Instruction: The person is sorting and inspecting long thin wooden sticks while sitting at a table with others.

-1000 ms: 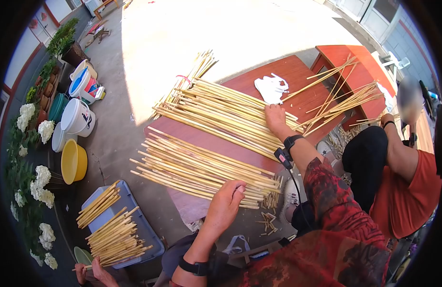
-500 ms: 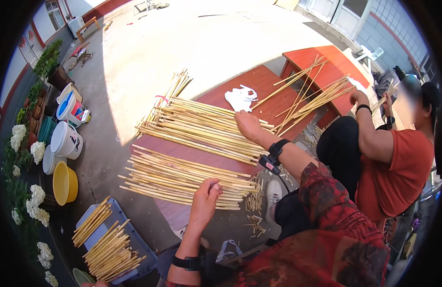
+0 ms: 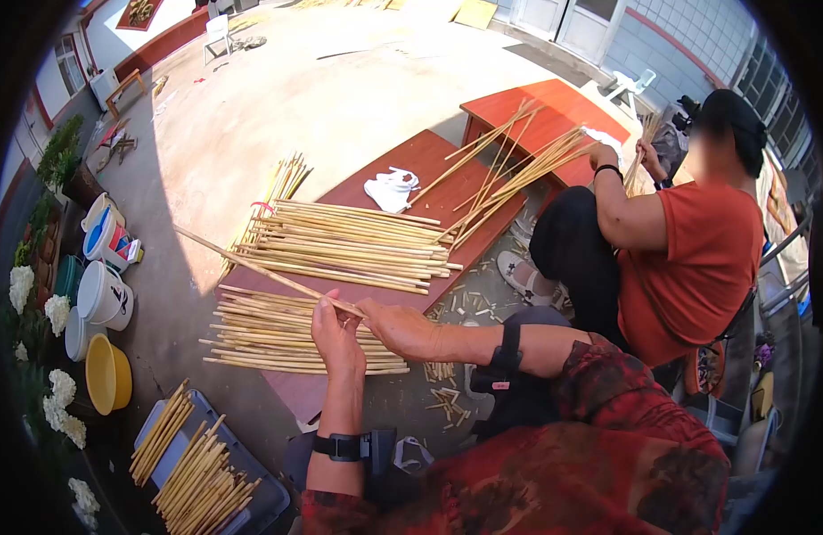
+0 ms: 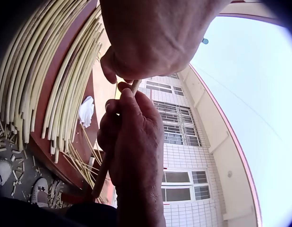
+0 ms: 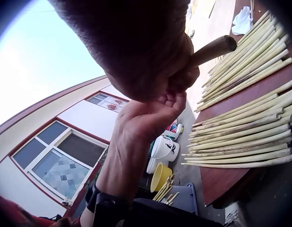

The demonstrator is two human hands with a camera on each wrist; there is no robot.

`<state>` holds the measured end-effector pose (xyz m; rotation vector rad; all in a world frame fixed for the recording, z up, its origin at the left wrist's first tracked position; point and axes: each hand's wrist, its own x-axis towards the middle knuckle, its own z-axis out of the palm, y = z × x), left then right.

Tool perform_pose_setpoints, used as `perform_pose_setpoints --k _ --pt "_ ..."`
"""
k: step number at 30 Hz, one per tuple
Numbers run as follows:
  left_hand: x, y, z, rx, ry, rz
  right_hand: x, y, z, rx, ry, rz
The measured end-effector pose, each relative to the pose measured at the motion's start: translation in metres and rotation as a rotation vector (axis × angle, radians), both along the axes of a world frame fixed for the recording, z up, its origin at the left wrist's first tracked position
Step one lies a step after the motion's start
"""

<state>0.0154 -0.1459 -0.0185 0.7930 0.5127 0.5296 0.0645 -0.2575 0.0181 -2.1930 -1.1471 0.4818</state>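
Observation:
Both my hands hold one long, thin tan stalk (image 3: 251,265), slanting up to the far left in the head view. My left hand (image 3: 340,343) pinches it at the fingertips, partway along near its close end. Right beside it, my right hand (image 3: 401,332) grips that close end; in the right wrist view the cut end (image 5: 226,44) juts out past its fingers. Under and beyond the hands, a nearer row of stalks (image 3: 260,334) and a farther row (image 3: 340,241) lie side by side on the low red-brown table (image 3: 429,165).
A white bag (image 3: 392,189) sits beyond the farther row. To the right, a seated person in an orange shirt (image 3: 696,259) handles thin stalks by a red table (image 3: 545,98). Cut pieces (image 3: 447,406) litter the ground. At left stand a tray (image 3: 264,499) of short stalks and buckets (image 3: 104,294).
My right hand has lifted a stalk from the farther row and brought it left to my left hand, which now holds it too. The head view has turned right.

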Motion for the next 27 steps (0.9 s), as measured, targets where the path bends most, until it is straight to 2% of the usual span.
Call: perform_pose_setpoints --k 3,4,5,7,8,12,14,16,17,20,21,24,27 --pt "-0.004 0.006 0.008 -0.003 -0.015 -0.022 -0.007 0.002 -0.006 -0.058 -0.044 0.036" --pt "-0.006 0.007 0.009 -0.160 -0.054 -0.016 -0.011 0.002 -0.012 -0.018 -0.049 0.058" --pt "-0.009 0.012 0.007 -0.159 -0.054 0.009 -0.014 0.001 -0.017 0.023 -0.054 0.077" --pt "-0.018 0.019 0.005 -0.274 -0.166 0.065 -0.031 -0.005 -0.008 -0.083 0.032 0.085" --pt "-0.020 0.024 0.006 -0.269 -0.096 0.105 -0.038 -0.008 -0.013 -0.061 0.052 0.079" --pt "-0.032 0.050 0.009 -0.240 -0.084 0.207 -0.051 -0.040 -0.015 -0.016 0.114 0.118" --pt "-0.038 0.078 0.011 -0.225 -0.101 0.268 -0.056 -0.071 -0.018 -0.003 0.196 0.131" --pt "-0.042 0.095 0.013 -0.218 -0.115 0.335 -0.065 -0.096 0.017 -0.148 0.403 0.089" --pt "-0.043 0.100 0.015 -0.217 -0.150 0.351 -0.067 -0.108 0.020 -0.167 0.414 0.100" --pt "-0.045 0.100 0.021 -0.241 -0.196 0.384 -0.073 -0.132 0.025 -0.141 0.655 -0.049" --pt "-0.044 0.099 0.024 -0.262 -0.221 0.394 -0.071 -0.135 0.025 -0.146 0.661 -0.052" --pt "-0.044 0.100 0.026 -0.265 -0.210 0.435 -0.067 -0.146 0.020 -0.171 0.398 -0.079" --pt "-0.042 0.099 0.023 -0.259 -0.216 0.454 -0.073 -0.150 0.016 -0.115 0.273 -0.098"
